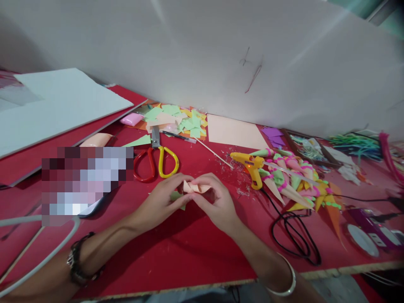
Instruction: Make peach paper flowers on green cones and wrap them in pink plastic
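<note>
Between my two hands is a small folded piece of peach paper [196, 187], held above the red table. My left hand [160, 200] pinches its left end, and my right hand [217, 202] grips the right end, thumbs close together in front. Part of the paper is hidden by my fingers. Under my left hand a green paper scrap [180, 201] shows in part. Scissors [156, 155] with one red and one yellow handle lie just beyond my left hand. To the right of my right hand rests a yellow glue gun [251, 164], its small light lit.
Rolled paper cones [290, 176] with pink and green trim are heaped at the right, near a black cord [295, 235] and a purple power strip [372, 225]. Paper scraps [189, 120], a peach sheet [235, 128] and a thin stick [214, 153] lie behind. A white board [63, 105] stands left.
</note>
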`<action>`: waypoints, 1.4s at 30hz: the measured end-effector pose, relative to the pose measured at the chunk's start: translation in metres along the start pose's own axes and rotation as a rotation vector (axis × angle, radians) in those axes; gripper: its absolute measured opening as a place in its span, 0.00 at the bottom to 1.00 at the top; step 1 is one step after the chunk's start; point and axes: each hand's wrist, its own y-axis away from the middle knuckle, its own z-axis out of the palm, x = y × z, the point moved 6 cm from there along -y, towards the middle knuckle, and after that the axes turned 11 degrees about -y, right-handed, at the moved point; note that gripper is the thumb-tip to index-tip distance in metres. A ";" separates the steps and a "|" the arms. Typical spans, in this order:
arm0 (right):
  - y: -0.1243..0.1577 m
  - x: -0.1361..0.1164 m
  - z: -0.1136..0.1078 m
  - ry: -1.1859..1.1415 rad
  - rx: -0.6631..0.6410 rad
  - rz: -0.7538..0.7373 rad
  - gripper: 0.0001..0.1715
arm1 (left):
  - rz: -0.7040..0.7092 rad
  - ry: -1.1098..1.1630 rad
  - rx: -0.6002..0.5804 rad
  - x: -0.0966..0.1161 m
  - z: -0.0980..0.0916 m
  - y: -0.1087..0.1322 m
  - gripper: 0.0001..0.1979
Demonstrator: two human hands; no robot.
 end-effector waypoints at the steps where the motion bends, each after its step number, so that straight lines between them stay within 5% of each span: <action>1: 0.000 0.001 -0.001 -0.007 0.011 0.003 0.09 | 0.025 -0.008 -0.007 0.002 -0.001 -0.001 0.11; 10: 0.000 0.002 0.000 -0.063 0.001 -0.002 0.11 | 0.110 -0.080 0.002 0.003 -0.005 -0.002 0.10; 31: 0.001 0.014 -0.003 -0.135 0.066 0.065 0.10 | 0.039 -0.043 -0.043 0.000 -0.004 -0.003 0.10; 34: 0.002 0.018 -0.005 -0.185 0.103 0.118 0.10 | 0.115 -0.157 -0.097 -0.002 -0.007 -0.003 0.15; 38: 0.001 0.023 -0.010 -0.280 0.177 0.203 0.10 | 0.278 -0.443 -0.235 -0.010 -0.006 -0.001 0.35; 42: 0.000 0.026 -0.015 -0.299 0.240 0.251 0.10 | 0.290 -0.626 -0.292 -0.021 -0.006 -0.002 0.34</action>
